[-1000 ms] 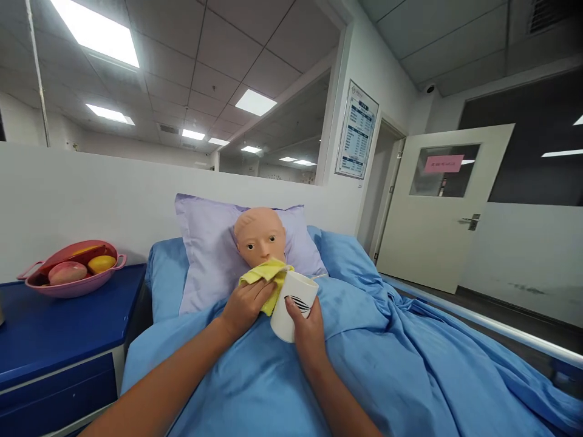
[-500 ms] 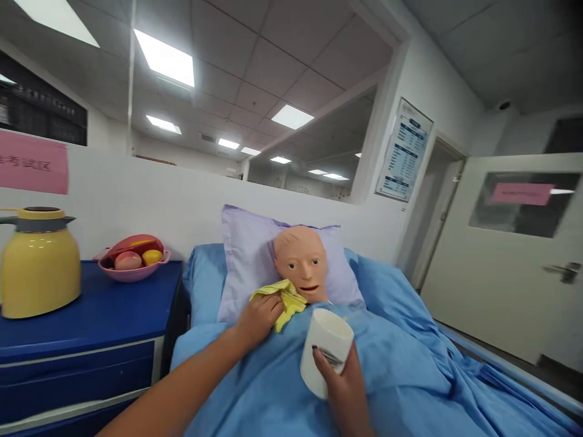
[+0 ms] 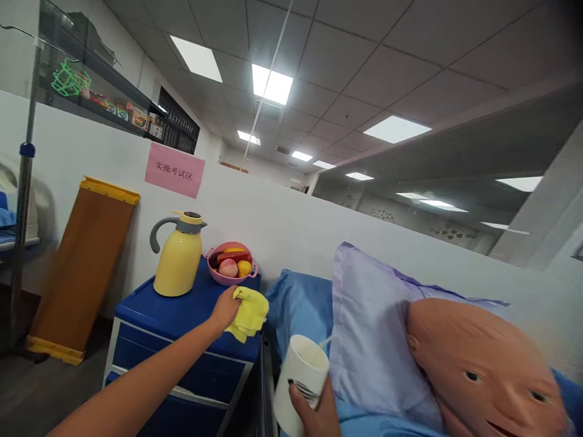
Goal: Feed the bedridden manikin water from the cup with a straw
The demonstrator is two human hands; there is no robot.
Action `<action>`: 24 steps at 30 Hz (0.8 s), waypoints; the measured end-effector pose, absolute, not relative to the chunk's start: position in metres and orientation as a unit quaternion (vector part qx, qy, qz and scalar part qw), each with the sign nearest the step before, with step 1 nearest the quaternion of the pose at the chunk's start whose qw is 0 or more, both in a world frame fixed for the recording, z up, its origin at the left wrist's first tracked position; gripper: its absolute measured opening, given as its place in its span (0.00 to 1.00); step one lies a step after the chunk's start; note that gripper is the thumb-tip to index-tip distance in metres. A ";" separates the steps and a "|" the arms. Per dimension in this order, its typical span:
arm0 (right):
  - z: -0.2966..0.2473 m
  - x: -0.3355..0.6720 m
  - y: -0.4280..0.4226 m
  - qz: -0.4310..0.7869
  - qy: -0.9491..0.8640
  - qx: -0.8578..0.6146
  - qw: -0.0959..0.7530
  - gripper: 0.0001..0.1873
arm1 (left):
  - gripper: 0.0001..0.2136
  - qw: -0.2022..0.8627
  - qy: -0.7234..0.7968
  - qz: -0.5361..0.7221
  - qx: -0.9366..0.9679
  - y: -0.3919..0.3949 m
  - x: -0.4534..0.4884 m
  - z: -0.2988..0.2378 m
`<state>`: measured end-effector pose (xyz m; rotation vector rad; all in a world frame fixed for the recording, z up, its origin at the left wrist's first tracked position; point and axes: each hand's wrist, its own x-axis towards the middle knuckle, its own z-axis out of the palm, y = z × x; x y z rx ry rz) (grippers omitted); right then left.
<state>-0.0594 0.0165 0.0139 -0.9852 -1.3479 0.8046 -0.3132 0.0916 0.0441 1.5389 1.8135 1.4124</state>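
Note:
My left hand (image 3: pixel 226 308) is closed on a crumpled yellow cloth (image 3: pixel 249 312), held out over the right part of the blue bedside cabinet (image 3: pixel 150 312). In my right hand (image 3: pixel 321 409) is a white cup (image 3: pixel 291 370) with dark markings on its side; a thin pale stick shows at its rim. The cup is tilted a little, at the near edge of the bed. Whether it contains anything else I cannot tell. To the right lies a manikin's head (image 3: pixel 478 346) on a lilac pillow (image 3: pixel 364 328), its lower part cut off by the frame.
On the cabinet stand a yellow thermos jug (image 3: pixel 177 261) and a pink basket (image 3: pixel 221 279) of fruit. A brown board (image 3: pixel 86 261) leans on the wall at left, beside a metal pole (image 3: pixel 26 182). A dark bed rail (image 3: pixel 266 388) runs between cabinet and bed.
My view has swung left. The left hand has carried the yellow cloth from beside the manikin's chin to over the cabinet. My right hand still holds the cup, now at the bed's edge.

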 end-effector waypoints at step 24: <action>-0.016 -0.244 0.186 0.365 -0.573 -0.423 0.600 0.40 | 0.32 -0.098 0.692 0.297 0.651 0.142 -0.449 -0.048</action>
